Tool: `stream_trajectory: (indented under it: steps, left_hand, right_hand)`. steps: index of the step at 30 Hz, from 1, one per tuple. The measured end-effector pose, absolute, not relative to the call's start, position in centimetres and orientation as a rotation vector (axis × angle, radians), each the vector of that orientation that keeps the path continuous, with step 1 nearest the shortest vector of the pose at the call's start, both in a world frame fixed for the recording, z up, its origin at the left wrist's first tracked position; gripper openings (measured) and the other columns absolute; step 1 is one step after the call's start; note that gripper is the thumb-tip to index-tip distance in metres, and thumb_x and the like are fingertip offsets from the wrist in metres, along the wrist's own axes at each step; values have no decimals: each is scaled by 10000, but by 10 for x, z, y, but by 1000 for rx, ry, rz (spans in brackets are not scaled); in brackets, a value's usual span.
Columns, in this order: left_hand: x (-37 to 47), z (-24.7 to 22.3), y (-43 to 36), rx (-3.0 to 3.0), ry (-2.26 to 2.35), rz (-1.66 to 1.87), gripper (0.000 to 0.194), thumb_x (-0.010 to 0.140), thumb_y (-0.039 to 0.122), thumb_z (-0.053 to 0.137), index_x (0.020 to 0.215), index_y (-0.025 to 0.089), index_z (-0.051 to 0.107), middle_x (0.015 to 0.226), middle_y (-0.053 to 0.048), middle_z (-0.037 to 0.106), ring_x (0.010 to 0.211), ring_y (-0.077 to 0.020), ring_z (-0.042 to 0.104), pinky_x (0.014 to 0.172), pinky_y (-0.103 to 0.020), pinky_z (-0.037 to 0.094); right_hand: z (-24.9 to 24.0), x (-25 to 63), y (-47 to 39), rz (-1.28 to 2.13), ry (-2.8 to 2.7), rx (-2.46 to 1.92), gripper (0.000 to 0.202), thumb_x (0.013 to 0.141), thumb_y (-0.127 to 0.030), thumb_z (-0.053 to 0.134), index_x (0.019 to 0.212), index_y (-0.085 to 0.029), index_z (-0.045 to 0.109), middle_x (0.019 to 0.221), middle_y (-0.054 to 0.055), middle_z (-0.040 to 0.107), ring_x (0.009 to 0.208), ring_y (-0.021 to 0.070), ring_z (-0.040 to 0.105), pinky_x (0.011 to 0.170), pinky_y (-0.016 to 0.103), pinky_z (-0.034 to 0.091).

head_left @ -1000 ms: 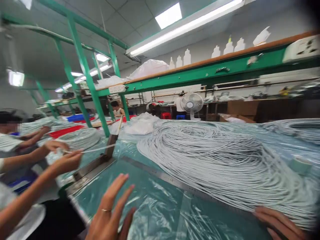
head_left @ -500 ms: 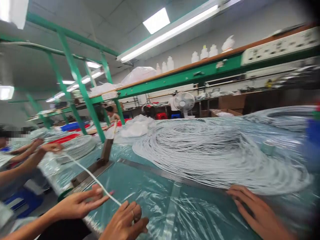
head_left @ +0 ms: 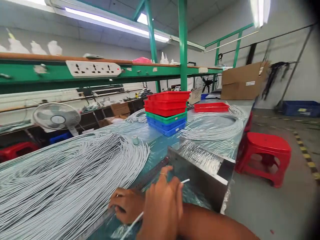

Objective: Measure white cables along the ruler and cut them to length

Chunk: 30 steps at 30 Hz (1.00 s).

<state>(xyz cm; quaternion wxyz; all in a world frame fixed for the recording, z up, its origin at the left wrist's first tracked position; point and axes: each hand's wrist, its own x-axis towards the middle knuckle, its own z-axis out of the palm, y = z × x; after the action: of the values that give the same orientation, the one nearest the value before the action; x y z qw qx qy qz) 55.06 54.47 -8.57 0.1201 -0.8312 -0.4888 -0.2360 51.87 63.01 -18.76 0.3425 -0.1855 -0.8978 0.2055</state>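
My left hand (head_left: 160,203), with a ring on one finger, crosses over my right wrist, its fingers closed on a thin white cable (head_left: 185,181). One cut end of the cable sticks out to the right past the fingers; the rest runs down to the lower left. Beneath it, my right hand (head_left: 127,204) rests on the table with bent fingers apart, at the edge of a long metal ruler (head_left: 150,174). Left of the ruler spreads a large pile of grey-white cables (head_left: 75,180). A metal angle block (head_left: 195,176) stands just right of my hands.
Stacked red, green and blue trays (head_left: 166,111) stand behind the ruler. Beyond the block lie a cable coil (head_left: 212,131) and a red tray (head_left: 211,107). A small roll (head_left: 135,139) sits by the pile. A red stool (head_left: 265,153) stands off the table's right edge.
The view has swung right. My left hand has carried the cable over to the right, across my right hand. The co-worker's hands at the left are out of sight.
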Motion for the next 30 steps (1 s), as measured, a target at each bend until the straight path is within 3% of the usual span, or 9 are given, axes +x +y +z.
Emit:
stream_trajectory:
  steps: [2, 7, 12, 17, 25, 30]
  left_hand:
    - [578, -87, 557, -2433, -1358, -793, 242, 922, 295, 453, 845, 235, 674, 1339, -69, 525, 533, -200, 611, 439, -388, 476]
    - [592, -81, 564, -2338, -1301, -1047, 347, 926, 211, 344, 763, 222, 650, 1309, -7, 555, 477, -197, 586, 400, -377, 474]
    - [603, -60, 562, -2456, -1700, -685, 266, 936, 186, 424, 900, 231, 683, 1386, 70, 463, 662, -220, 652, 587, -378, 588]
    - [604, -49, 560, -2593, -1828, -387, 329, 983, 184, 363, 1002, 230, 688, 1486, 135, 237, 847, -232, 674, 718, -414, 615]
    - [604, -57, 562, -2511, -1753, -550, 227, 949, 167, 484, 948, 225, 704, 1424, 68, 404, 810, -239, 670, 668, -352, 604]
    - [604, -54, 562, -2550, -1826, -436, 243, 962, 154, 467, 967, 239, 695, 1460, 80, 344, 849, -249, 668, 685, -380, 608]
  right_hand:
    - [-186, 518, 631, 504, -2347, -493, 258, 810, -169, 482, 1033, -254, 580, 1134, -92, 521, 791, 97, 556, 767, 164, 477]
    - [-188, 517, 638, 497, -2426, -365, 254, 828, -122, 622, 1067, -209, 631, 1224, -24, 523, 773, 155, 578, 677, 246, 538]
    - [-195, 519, 641, 504, -2433, -283, 273, 918, -117, 588, 1180, -192, 601, 1325, -5, 460, 682, 159, 557, 612, 349, 533]
    - [-185, 521, 636, 467, -2430, -311, 214, 898, -138, 582, 1103, -183, 622, 1239, -9, 495, 659, 139, 526, 591, 311, 482]
    - [-174, 522, 632, 429, -2445, -376, 196, 816, -114, 647, 1002, -177, 639, 1132, -32, 513, 682, 119, 513, 616, 253, 440]
    - [-175, 520, 629, 446, -2451, -380, 249, 812, -102, 665, 1052, -163, 649, 1121, -36, 516, 709, 107, 523, 635, 225, 442]
